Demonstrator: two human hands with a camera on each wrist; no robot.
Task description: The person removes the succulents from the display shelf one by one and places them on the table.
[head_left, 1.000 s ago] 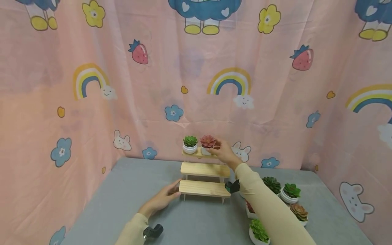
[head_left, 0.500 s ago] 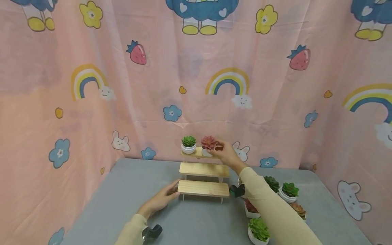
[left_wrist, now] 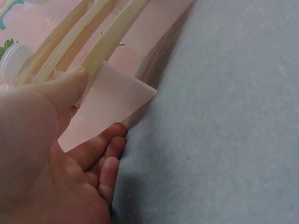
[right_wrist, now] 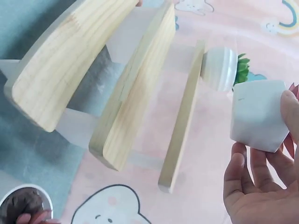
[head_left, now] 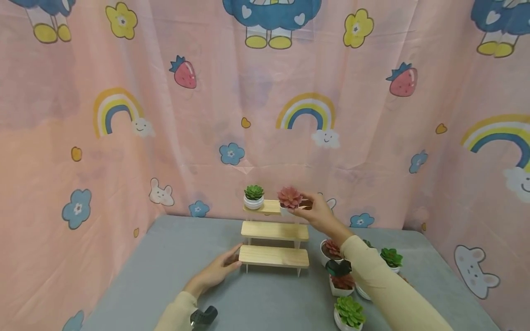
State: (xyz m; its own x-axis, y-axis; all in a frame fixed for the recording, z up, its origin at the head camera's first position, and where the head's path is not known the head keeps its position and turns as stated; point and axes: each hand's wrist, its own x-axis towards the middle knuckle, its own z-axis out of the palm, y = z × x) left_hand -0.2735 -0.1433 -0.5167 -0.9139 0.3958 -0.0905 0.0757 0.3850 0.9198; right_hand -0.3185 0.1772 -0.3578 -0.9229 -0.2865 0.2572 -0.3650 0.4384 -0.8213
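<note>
My right hand (head_left: 325,215) holds a pink-red succulent (head_left: 290,196) in a white pot (right_wrist: 259,114). The right wrist view shows that pot apart from the top board (right_wrist: 183,121) of a three-tier wooden stand (head_left: 274,256). A green succulent (head_left: 254,193) in a round white pot (right_wrist: 220,69) stands at the top board's left end. My left hand (head_left: 215,271) grips the left end of the bottom board. In the left wrist view its thumb (left_wrist: 70,91) lies on the board's edge, and its curled fingers (left_wrist: 110,172) are beside the clear leg (left_wrist: 119,88).
Right of the stand, several potted succulents stand on the grey table (head_left: 157,257), among them a red one (head_left: 331,249), a bright green one (head_left: 349,312) and a darker green one (head_left: 391,257). My right sleeve hides some. A patterned pink cloth (head_left: 207,110) hangs behind.
My right hand has moved right along the top board with the pink-red succulent. More of the pots at the right show now. The left hand stays at the stand.
</note>
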